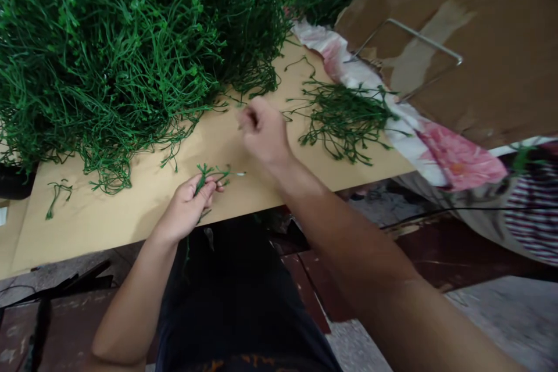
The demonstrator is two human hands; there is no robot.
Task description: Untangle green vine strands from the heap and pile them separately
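Observation:
My left hand (192, 200) is closed, thumb against fingers, on a small bunch of green plastic plant stems (201, 179) near the front edge of the cardboard. A small white tip sticks out to the right of the bunch. Farther forward and to the right, my right hand (264, 131) is curled over the board and blurred by motion. Whatever its fingers may hold cannot be made out. Beside it, on the right, lies a loose pile of similar green stems (349, 119). A large heap of green stems (143, 52) rises beyond both hands on the left.
A cardboard sheet (108, 221) covers the work surface. At the right stands a brown cardboard panel (479, 29) with a metal wire handle (425, 40). Pink-and-white floral cloth (462, 154) runs along the right edge. A few stray stems (58, 195) lie at the left.

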